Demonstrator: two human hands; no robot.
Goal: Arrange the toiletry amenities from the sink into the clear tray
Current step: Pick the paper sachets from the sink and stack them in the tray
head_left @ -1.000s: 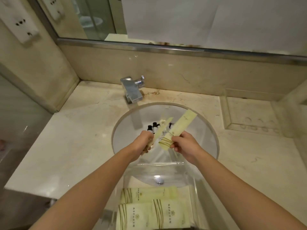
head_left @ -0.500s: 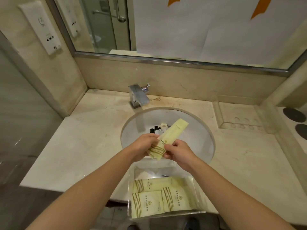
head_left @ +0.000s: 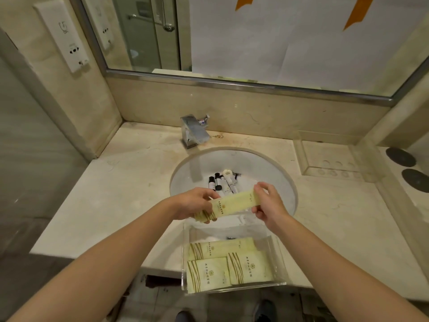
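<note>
We've got a long sachet (head_left: pixel 234 205) pinched at both ends, left hand (head_left: pixel 197 205) on the striped end, right hand (head_left: pixel 267 205) on the other, held level over the sink (head_left: pixel 274 173) just above the tray (head_left: pixel 277 263). Three packets (head_left: pixel 232 263) lie flat in the tray. Small bottles (head_left: pixel 222 182) sit in the sink.

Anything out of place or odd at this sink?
Yes: the small bottles lie jumbled in the sink basin, and the clear tray overhangs the counter's front edge. Nothing looks spilled or damaged.
</note>
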